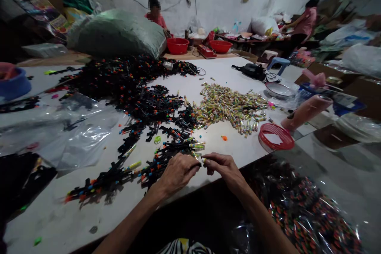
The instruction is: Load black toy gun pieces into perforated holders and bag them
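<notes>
My left hand [180, 170] is closed near the table's front edge, its fingers round what looks like a black toy gun; only a dark end shows past the fingertips. Close beside it, my right hand [223, 166] pinches a small tube with a pale yellow end, mostly hidden by the fingers. The fingertips of both hands nearly meet. Just behind and left of them lie black toy guns [166, 147] with orange and blue parts, some with clear, yellow-labelled tubes in them. A heap of small yellow-labelled tubes [229, 107] lies farther back.
A large pile of black toy guns [119, 83] covers the back left, before a big stuffed sack [119, 33]. Plastic bags [86, 139] lie left. A red basket [276, 137] stands at the right edge; a filled clear bag [309, 206] sits below. Two people are farther back.
</notes>
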The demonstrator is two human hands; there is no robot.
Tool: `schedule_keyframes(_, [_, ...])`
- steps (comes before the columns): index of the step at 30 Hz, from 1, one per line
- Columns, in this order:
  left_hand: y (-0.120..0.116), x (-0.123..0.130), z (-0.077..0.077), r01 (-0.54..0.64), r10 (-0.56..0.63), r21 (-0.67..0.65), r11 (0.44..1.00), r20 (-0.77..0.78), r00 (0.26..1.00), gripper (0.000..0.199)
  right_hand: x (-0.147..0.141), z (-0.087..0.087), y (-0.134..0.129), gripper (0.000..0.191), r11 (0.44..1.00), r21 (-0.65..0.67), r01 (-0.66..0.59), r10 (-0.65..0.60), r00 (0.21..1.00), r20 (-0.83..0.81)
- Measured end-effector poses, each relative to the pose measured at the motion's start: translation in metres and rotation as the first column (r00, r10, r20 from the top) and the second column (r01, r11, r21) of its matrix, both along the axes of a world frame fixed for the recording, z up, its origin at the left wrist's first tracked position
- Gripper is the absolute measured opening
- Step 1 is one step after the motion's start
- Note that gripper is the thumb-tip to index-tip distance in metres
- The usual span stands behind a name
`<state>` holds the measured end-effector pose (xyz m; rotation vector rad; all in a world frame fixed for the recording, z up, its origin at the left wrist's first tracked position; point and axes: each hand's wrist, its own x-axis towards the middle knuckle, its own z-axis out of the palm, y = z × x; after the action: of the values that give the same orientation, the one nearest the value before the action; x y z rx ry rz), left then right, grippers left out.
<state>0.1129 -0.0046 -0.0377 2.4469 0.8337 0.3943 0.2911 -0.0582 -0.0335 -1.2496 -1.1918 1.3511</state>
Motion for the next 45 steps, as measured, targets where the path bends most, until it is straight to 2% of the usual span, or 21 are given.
schedule_keyframes(4, [-0.002,-0.002,0.002,0.008,-0.007,0.033,0.999,-0.023,1.0,0.02,0.0,0.0,-0.002,0.027,0.997,-0.014,-0.072,0.072,0.997,0.011])
schedule_keyframes(11, [-0.015,-0.005,-0.002,0.046,-0.044,0.042,0.998,-0.054,0.998,0.016,0.0,-0.002,-0.008,0.024,0.991,-0.115,-0.071,0.074,0.997,0.022])
schedule_keyframes(16, [-0.019,-0.006,-0.007,0.044,-0.042,0.022,0.999,-0.053,0.998,0.018,0.001,-0.001,-0.007,0.023,0.991,-0.079,-0.111,0.116,0.992,0.059])
schedule_keyframes(24, [-0.013,-0.011,0.0,0.053,-0.053,0.016,0.998,-0.023,0.998,0.02,-0.001,-0.008,-0.005,0.021,0.997,-0.023,-0.075,0.076,0.996,0.056])
schedule_keyframes(28, [-0.011,-0.011,-0.001,0.058,-0.058,-0.003,0.998,-0.017,0.998,0.023,-0.001,-0.002,-0.005,0.012,0.992,0.065,-0.113,0.099,0.978,0.184])
schedule_keyframes(32, [-0.007,-0.013,-0.002,0.078,-0.079,-0.019,0.997,-0.04,0.996,0.02,-0.003,0.003,-0.008,0.009,0.971,0.132,-0.198,0.136,0.916,0.376])
schedule_keyframes(36, [-0.003,-0.018,0.001,0.079,-0.081,-0.017,0.997,-0.085,0.993,0.016,-0.004,-0.002,-0.005,0.013,0.943,0.158,-0.293,0.186,0.858,0.479])
schedule_keyframes(38, [0.004,-0.021,0.006,0.068,-0.068,-0.003,0.998,-0.103,0.992,0.016,-0.006,-0.007,0.004,0.015,0.941,0.189,-0.281,0.163,0.865,0.475])
schedule_keyframes(40, [0.017,-0.027,0.014,-0.024,0.029,0.038,0.999,-0.125,0.992,0.025,-0.01,-0.013,0.02,0.019,0.946,0.255,-0.202,0.073,0.896,0.438])
schedule_keyframes(42, [0.038,-0.038,0.022,-0.231,0.245,0.104,0.967,-0.154,0.957,0.037,-0.017,-0.019,0.038,0.022,0.942,0.323,-0.095,-0.048,0.912,0.407])
schedule_keyframes(45, [0.075,-0.067,0.029,-0.55,0.577,0.177,0.816,-0.19,0.794,0.03,-0.025,-0.028,0.062,0.024,0.909,0.415,-0.022,-0.197,0.856,0.478])
